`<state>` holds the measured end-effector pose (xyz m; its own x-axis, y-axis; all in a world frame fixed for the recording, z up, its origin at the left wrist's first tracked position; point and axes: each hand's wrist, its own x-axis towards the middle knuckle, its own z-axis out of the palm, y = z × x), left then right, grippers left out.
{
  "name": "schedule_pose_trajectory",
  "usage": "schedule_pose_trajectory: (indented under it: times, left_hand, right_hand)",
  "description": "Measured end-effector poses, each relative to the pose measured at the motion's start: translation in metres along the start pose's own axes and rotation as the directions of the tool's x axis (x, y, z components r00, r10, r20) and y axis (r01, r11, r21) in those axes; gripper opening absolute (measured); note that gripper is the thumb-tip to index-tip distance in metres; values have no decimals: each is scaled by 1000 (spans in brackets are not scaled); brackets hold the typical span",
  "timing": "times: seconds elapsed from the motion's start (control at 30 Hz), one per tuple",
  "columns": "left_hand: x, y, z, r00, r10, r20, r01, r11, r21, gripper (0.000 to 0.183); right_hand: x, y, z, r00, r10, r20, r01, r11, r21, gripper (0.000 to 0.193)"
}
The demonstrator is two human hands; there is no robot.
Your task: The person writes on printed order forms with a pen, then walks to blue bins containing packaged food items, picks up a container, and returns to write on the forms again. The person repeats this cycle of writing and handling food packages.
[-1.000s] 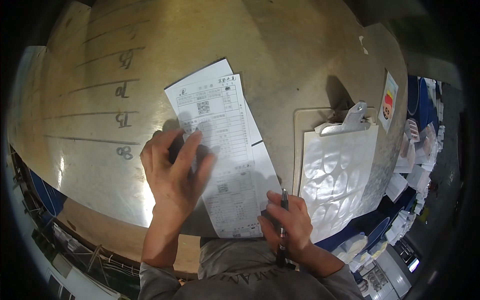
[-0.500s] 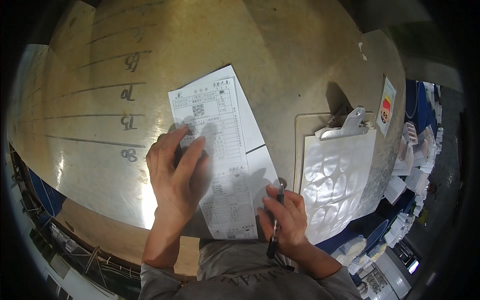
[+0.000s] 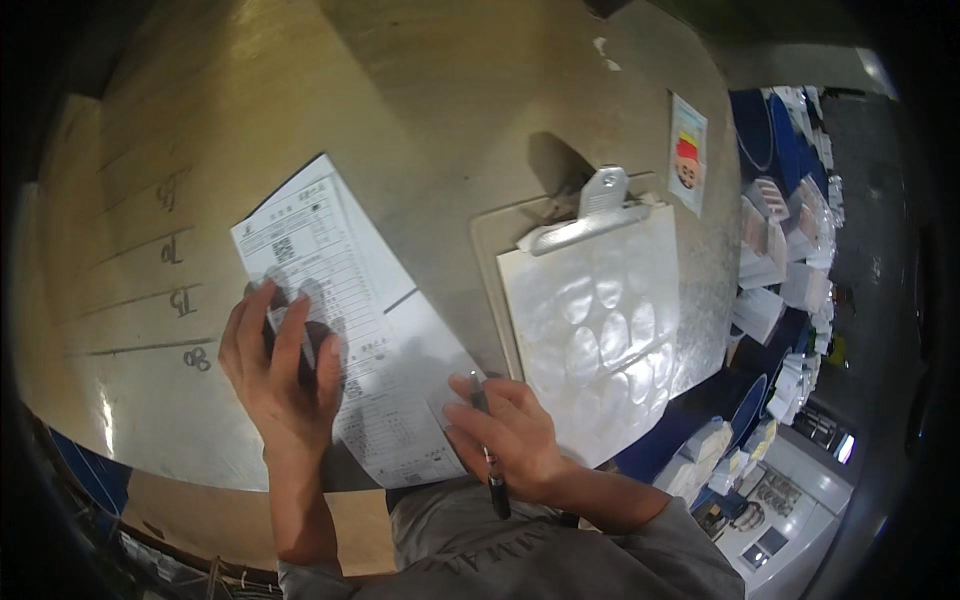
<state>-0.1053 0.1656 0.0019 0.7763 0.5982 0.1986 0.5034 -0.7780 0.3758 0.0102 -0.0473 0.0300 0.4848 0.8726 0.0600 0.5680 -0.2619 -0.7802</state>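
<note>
My left hand rests with spread, slightly bent fingers on the left side of a printed form. This long white sheet bears tables and square codes, and it lies slanted over other white paper on the table. At the lower right edge of the papers is my right hand. It grips a black and silver pen, whose silver end points away from me and whose black end hangs toward my lap. Right of the papers lies a clipboard with a silver clip over a white sheet of glossy ovals.
The table has a metallic sheen, with black lines and handwritten figures at its left. A cartoon sticker is beyond the clipboard. Past the right edge stand blue containers and several white bundles. A white machine shows at lower right.
The view has swung to the right, so the papers and clipboard appear farther left. My left hand stays on the form, and my right hand keeps the pen beside the papers' lower edge.
</note>
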Motion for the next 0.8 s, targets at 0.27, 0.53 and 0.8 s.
schedule_pose_trajectory:
  times: [0.27,0.53,0.8]
  left_hand:
    - [-2,-3,6,1000,18,-11,-18,999,39,35]
    - [-5,-1,7,999,34,-11,-33,998,55,35]
    - [-3,-7,14,996,85,-39,-84,996,16,36]
  right_hand:
    - [-51,13,-32,995,-71,-76,72,997,9,49]
    - [-143,40,-104,999,45,-10,-46,953,-300,38]
    - [-199,65,-110,975,111,193,-1,869,-495,51]
